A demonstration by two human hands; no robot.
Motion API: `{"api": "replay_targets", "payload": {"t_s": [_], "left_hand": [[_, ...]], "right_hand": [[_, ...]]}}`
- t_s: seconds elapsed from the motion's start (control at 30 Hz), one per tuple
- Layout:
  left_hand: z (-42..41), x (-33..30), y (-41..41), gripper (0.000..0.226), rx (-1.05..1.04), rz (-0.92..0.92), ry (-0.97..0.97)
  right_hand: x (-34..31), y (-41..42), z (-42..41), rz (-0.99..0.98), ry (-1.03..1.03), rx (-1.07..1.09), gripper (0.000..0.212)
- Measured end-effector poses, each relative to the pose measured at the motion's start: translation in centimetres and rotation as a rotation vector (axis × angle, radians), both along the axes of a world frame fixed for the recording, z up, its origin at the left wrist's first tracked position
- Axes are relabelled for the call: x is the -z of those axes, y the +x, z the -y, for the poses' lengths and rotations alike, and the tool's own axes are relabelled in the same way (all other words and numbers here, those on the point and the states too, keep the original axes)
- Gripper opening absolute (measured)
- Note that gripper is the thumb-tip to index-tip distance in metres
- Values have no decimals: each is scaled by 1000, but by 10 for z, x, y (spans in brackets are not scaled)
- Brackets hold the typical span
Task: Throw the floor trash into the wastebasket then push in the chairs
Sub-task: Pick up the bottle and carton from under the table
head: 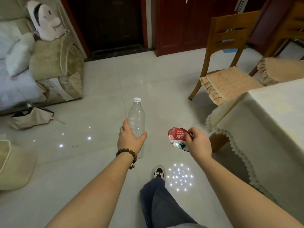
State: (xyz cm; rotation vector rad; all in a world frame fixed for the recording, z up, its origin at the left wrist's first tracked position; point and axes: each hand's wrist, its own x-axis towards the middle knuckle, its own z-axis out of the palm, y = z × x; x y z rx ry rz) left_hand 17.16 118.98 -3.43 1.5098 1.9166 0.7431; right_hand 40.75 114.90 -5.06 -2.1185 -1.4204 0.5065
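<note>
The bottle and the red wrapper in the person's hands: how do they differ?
The clear plastic bottle is see-through, rigid and capped; the red wrapper is printed, thin and crumpled. The left hand grips the bottle; the right hand pinches the wrapper's edge. Both are held above the floor.

Both your bare forearms reach forward and down. Your left hand (130,137), a bead bracelet (130,156) on its wrist, wraps its fingers and thumb round the middle of a clear bottle (136,117), cap end pointing away above the grip. Your right hand (198,141) pinches a crumpled red label (176,137), which hangs left of the fingertips.
</note>
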Motion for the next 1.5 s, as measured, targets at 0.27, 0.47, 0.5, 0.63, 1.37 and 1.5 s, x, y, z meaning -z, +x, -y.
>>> {"api": "replay_targets", "payload": {"t_s": [0.27, 0.47, 0.5, 0.63, 1.37, 1.5], "left_hand": [[-210, -20, 30, 85, 40, 14, -33], [-335, -25, 44, 84, 97, -1, -28], [-358, -22, 44, 83, 98, 3, -36], [-462, -11, 48, 84, 149, 11, -11], [-990, -24, 186, 86, 543, 0, -13], [-1054, -13, 266, 85, 626, 4, 20]], "right_hand": [[-26, 21, -207, 9, -17, 31, 14], [-38, 32, -327, 6, -12, 63, 14], [-37, 35, -347, -10, -7, 81, 14], [-27, 33, -436, 11, 2, 112, 16], [-43, 139, -882, 10, 72, 594, 14], [-28, 211, -941, 9, 72, 693, 13]]}}
